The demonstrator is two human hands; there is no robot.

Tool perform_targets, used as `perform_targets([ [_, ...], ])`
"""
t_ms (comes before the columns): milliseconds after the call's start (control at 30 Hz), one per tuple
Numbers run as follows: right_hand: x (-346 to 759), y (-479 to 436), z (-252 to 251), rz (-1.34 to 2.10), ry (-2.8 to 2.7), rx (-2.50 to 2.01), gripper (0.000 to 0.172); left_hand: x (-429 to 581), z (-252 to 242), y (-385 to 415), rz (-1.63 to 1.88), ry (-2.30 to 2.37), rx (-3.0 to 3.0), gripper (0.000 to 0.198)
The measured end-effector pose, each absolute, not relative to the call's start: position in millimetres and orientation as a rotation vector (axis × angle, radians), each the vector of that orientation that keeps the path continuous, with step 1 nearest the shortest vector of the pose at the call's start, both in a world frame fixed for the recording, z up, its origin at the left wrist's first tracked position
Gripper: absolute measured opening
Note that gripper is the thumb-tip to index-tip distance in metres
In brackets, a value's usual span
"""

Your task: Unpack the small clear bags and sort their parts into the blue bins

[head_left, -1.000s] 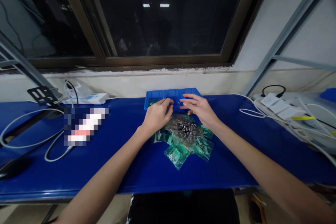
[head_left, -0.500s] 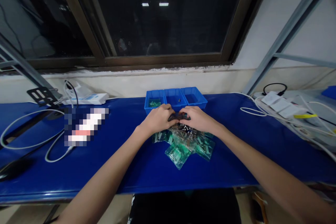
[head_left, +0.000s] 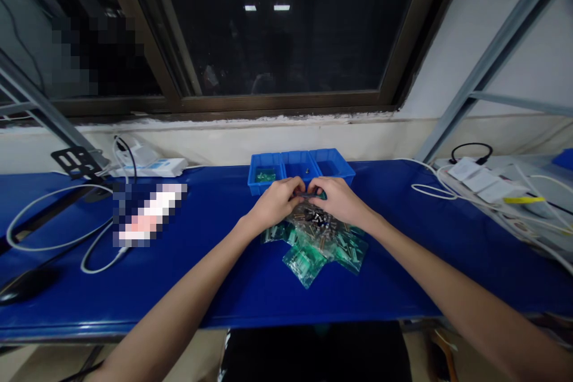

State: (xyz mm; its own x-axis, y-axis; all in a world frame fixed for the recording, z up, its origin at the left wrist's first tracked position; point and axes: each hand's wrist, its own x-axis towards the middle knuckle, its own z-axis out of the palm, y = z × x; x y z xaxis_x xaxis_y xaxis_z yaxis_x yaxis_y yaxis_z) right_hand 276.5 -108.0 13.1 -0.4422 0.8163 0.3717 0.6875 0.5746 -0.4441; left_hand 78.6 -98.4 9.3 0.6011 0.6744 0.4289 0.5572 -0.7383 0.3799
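Observation:
My left hand and my right hand face each other over the middle of the desk. Both pinch the upper edge of a clear plastic bag full of small metal parts, which look like screws or pins. The fingers partly cover that edge. Beneath and around the clear bag lie several flat green-tinted plastic bags with slim pieces inside. Just beyond my hands stand three joined blue bins. In the left bin is a small green bag, and a tiny metal piece lies in the middle one.
The blue desk runs below a dark window. On the left are a blurred-out phone-like object, a white cable, a black mouse and a power strip. White adapters and cables crowd the right.
My hands have come slightly closer together along the bag's upper edge, and the dark folded part between them looks flatter. The whole view has shifted slightly.

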Motion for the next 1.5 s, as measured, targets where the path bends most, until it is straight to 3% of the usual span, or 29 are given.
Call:
perform_targets([
  [367,277,-106,18,0.748,-1.897,-1.057,0.008,84,12,-98,1.162,1.013,2.308,0.013],
  [633,272,-104,9,0.979,-1.575,-1.037,0.02,85,12,-106,1.099,0.964,2.635,0.033],
  [767,267,-108,9,1.059,-1.475,-1.022,0.02,83,12,-107,1.104,1.064,2.76,0.031],
  [933,266,-108,8,1.077,-1.557,-1.034,0.018,80,9,-103,1.092,1.103,2.827,0.017],
  [1000,265,-107,6,1.07,-1.614,-1.054,0.014,79,9,-101,1.087,1.142,2.816,0.018],
  [1200,264,-107,-1,1.002,-1.761,-1.066,0.026,80,7,-101,1.105,1.301,2.728,0.014],
  [1333,265,-109,1,0.929,-1.847,-1.023,0.019,79,8,-101,1.151,1.349,2.683,0.016],
  [1500,266,-109,5,0.792,-1.839,-1.09,0.024,79,8,-102,1.215,1.28,2.655,0.018],
])
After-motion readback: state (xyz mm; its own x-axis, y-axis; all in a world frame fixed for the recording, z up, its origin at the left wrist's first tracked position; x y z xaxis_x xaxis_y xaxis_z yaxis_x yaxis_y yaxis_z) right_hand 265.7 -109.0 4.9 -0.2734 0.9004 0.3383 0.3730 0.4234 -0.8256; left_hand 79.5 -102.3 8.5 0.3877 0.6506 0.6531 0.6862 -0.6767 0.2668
